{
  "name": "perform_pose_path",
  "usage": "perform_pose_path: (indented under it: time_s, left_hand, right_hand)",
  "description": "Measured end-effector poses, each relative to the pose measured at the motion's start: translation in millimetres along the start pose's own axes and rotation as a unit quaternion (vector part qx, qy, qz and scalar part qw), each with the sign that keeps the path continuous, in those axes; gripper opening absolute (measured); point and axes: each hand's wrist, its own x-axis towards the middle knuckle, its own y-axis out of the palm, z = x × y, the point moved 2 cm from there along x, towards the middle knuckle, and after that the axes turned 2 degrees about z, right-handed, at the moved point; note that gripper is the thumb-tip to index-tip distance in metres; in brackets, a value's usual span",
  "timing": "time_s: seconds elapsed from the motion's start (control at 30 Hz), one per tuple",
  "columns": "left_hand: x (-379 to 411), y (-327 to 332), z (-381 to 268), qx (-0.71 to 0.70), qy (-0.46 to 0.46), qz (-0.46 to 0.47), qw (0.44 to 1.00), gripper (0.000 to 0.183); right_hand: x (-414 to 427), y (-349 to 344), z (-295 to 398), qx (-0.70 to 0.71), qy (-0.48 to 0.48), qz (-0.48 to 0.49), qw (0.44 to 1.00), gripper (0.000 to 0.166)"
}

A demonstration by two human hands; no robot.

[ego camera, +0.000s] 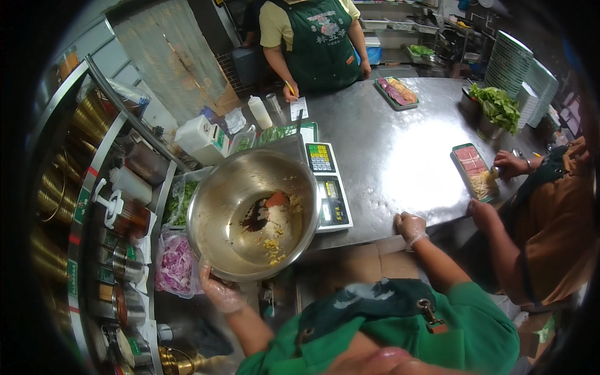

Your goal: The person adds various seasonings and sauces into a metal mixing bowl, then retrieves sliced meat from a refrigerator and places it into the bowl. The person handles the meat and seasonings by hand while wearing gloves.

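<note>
My left hand (220,288), in a clear plastic glove, grips the lower left rim of a large steel mixing bowl (211,211). Inside the bowl lie a dark sauce, a reddish powder, a pale powder and yellow minced bits in separate heaps. The bowl stands on the pan of a digital scale (344,211) with a keypad. My right hand (410,228), also gloved, rests on the front edge of the steel table (365,122) with its fingers curled; nothing shows in it. Beside the bowl is a plastic tub of sliced red onion (174,267).
Across the table a person in a green apron (323,47) holds a pencil over a paper slip (299,108). At right, a person's hand (511,164) is by a tray of sliced meat (470,161). Leafy greens (499,108) and stacked trays stand behind. Seasoning containers line the left shelf.
</note>
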Motion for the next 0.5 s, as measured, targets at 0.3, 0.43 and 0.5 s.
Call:
perform_pose_path:
  time_s: [0.3,0.43,0.5]
  left_hand:
    - [10.2,5.3,-0.2,-0.006,-0.034,0.033,0.999,0.030]
    - [2.6,22.1,-2.7,-0.027,-0.029,-0.011,0.999,0.017]
    - [1.3,18.3,-3.7,-0.028,-0.034,0.013,0.999,0.020]
  right_hand:
    - [-30.3,-20.8,-8.9,-0.002,0.019,-0.005,1.000,0.038]
    - [-37.3,-24.2,-12.1,-0.006,0.021,0.005,1.000,0.040]
    - [-41.6,-23.2,-14.2,-0.006,0.025,-0.001,1.000,0.040]
